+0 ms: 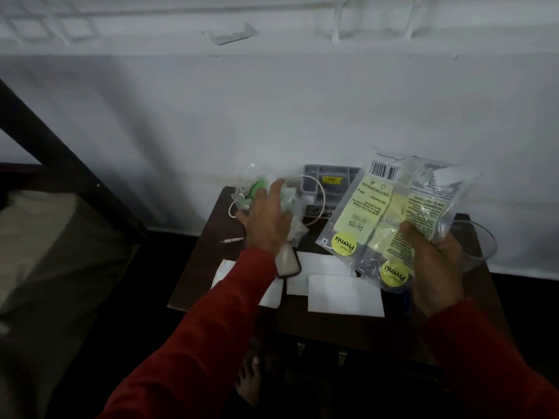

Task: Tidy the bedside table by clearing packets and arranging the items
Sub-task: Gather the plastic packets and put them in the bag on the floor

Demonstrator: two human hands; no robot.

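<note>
The right hand (435, 264) is pinching the lower edge of two clear yellow-labelled packets (390, 213), holding them up over the bedside table (332, 328) at about three o'clock. The left hand (266, 219), fingers spread wide, is reaching into the crumpled clear wrappers (290, 204) at ten o'clock; whether it is gripping any, I cannot tell. The risk: the white cable (314, 201) is looping through that heap, so a grab could be dragging it along and nudging the phone (287, 261) underneath the wrist.
</note>
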